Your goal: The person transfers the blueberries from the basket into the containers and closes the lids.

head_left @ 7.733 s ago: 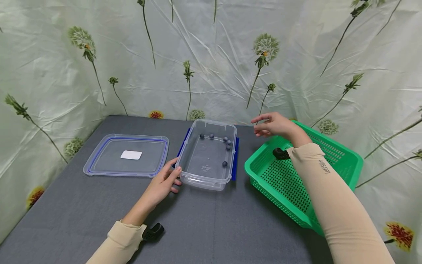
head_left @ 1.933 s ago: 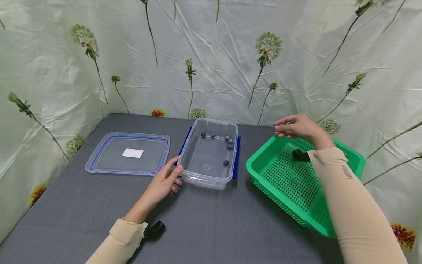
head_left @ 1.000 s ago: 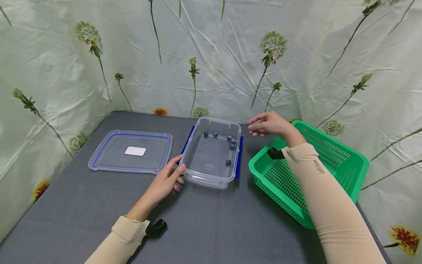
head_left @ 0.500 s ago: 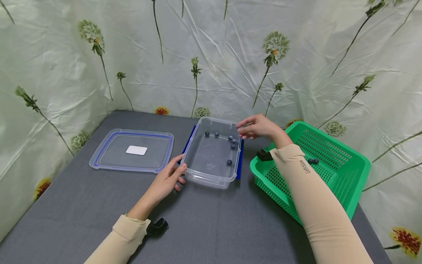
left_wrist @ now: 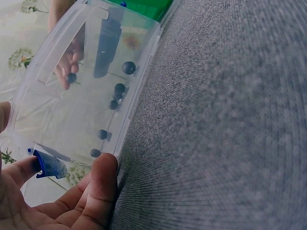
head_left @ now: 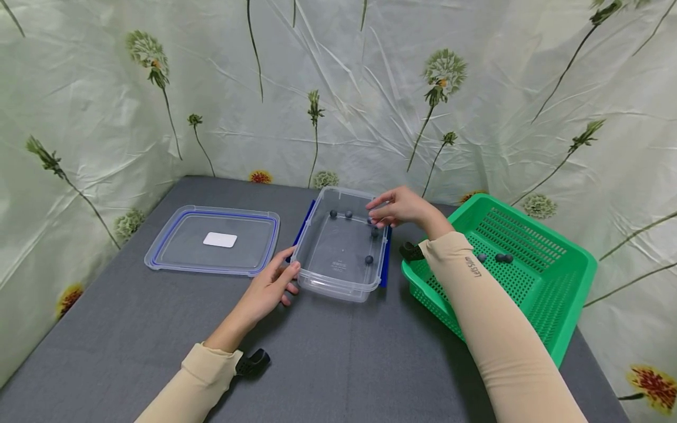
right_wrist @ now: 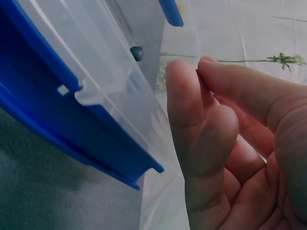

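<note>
A clear plastic food container with blue side latches stands open on the table, several blueberries on its floor. My left hand grips its near-left corner; in the left wrist view the thumb lies against the wall and a finger touches the blue latch. Over the container's right side, my right hand pinches a single blueberry at its fingertips, seen through the plastic in the left wrist view. The right wrist view hides that berry behind the fingers.
A green perforated basket stands to the right, with blueberries inside, partly behind the right sleeve. The clear lid with a blue seal and white label lies left of the container. A flowered curtain hangs behind the grey table.
My right hand has moved left from over the basket to above the container, bringing a blueberry. Berries in the basket have come into sight behind the sleeve. The left hand keeps its grip.
</note>
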`<state>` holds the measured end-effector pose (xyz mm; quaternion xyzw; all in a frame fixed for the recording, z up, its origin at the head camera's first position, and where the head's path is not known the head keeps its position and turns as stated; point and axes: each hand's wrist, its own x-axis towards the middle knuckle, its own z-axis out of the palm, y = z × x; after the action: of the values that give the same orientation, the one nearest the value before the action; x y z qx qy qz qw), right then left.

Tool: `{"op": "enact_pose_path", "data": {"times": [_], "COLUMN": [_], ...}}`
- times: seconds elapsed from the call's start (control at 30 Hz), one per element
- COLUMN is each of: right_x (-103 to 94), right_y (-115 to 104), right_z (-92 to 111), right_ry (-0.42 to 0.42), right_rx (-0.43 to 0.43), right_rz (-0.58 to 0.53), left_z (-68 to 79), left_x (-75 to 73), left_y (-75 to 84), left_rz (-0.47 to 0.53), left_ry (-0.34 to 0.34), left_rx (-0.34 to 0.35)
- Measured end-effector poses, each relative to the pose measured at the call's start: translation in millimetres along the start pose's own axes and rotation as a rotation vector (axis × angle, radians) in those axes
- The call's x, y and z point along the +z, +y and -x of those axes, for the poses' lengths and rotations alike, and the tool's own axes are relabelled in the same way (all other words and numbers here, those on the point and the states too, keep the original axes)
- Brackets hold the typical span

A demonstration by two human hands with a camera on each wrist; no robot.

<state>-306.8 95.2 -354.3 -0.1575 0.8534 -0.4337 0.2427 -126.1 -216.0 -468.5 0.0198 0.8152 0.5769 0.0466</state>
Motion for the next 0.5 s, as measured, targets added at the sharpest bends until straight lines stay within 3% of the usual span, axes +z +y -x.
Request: {"op": "enact_pose_path", "data": {"times": [0.5], "right_x": [3.0], "right_y": [-0.9], "right_z": [-1.4], "right_ry": [-0.002], "right_rx": [-0.001], "right_rz": [0.020], "left_z": [0.7], "left_x": [-0.1], "left_y": [-0.6], "left_rz": [0.006], "left_ry": [-0.001], "left_rx": [-0.003]}}
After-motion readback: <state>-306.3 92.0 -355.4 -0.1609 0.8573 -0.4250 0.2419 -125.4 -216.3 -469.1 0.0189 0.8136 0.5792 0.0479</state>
